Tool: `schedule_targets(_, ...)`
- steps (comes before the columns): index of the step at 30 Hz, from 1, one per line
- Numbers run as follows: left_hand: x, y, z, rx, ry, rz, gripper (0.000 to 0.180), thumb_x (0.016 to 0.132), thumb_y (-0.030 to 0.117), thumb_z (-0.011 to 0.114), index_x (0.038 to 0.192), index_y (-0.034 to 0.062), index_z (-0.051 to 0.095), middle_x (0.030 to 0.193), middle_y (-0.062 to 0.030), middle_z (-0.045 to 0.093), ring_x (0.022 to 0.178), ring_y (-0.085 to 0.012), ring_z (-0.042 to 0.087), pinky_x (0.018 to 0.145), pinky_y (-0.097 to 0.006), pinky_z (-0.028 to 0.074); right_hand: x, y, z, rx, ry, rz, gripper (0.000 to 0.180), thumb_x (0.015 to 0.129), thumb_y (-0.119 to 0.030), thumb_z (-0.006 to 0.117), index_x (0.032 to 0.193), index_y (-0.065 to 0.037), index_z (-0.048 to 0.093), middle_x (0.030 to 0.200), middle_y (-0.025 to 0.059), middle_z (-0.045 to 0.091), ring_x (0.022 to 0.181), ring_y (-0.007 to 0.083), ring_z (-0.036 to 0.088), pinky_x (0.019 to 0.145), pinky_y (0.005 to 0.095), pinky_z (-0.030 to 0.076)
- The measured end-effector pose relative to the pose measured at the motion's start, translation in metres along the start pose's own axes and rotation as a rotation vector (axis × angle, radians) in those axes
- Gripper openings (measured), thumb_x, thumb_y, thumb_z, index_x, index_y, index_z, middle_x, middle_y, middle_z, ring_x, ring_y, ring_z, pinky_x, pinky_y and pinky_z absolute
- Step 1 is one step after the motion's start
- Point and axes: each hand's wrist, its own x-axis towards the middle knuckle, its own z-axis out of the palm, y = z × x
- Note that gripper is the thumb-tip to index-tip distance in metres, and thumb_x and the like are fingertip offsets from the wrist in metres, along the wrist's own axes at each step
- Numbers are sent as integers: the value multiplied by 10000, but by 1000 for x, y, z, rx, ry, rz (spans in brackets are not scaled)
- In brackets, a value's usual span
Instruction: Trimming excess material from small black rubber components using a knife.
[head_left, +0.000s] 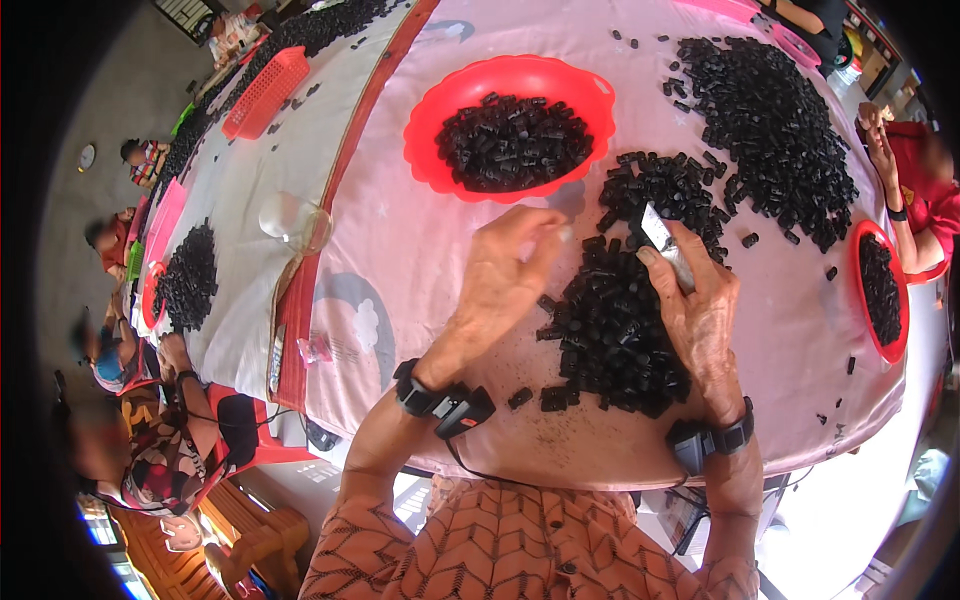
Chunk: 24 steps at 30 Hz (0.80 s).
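Observation:
My right hand [692, 300] is closed around a flat white-and-silver tool like a small cutter [668, 245], its end pointing up and away from me. It is held over the right side of a heap of small black plastic pieces [615, 330]. My left hand [515, 255], slightly blurred, is raised left of that heap, just below a red scalloped basin [430, 100]. Its fingers are curled in; whatever they may hold is too small or hidden to make out. Many black pieces [515, 140] lie inside the basin.
A bigger black heap [770, 130] spreads at the far right. Beside it a co-worker in red [915, 190] sits by another red basin [903, 330]. On the left, past a red wooden edge [345, 170], are a clear jar [300, 222] and a pink-red basket [268, 92]. More people sit along the left.

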Motion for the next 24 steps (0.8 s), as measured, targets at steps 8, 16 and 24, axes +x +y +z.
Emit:
schedule_targets(8, 2, -9, -29, -771, 33, -681, 415, 978, 329, 553, 1087, -67, 609, 986, -158, 659, 874, -222, 658, 788, -324, 547, 0, -1, 0, 1, 17, -2, 324, 879, -212, 711, 1148, -49, 632, 704, 163, 660, 568, 261, 650, 534, 343, 507)
schedule_targets(16, 1, -23, -20, -961, 207, -619, 360, 969, 312, 570, 1050, -37, 609, 978, -154, 666, 872, -231, 659, 809, -328, 544, -1, -3, 3, -36, -15, -10, 329, 879, -207, 710, 1148, -38, 629, 687, 158, 654, 555, 257, 647, 524, 341, 502)
schedule_targets(24, -5, -39, -47, -1067, 611, -670, 209, 889, 271, 613, 904, 66, 576, 813, -88, 623, 719, -206, 621, 627, -306, 486, 2, -3, 1, -27, -1, -19, 295, 872, -182, 712, 1119, -40, 635, 669, 142, 653, 539, 246, 646, 506, 333, 498)
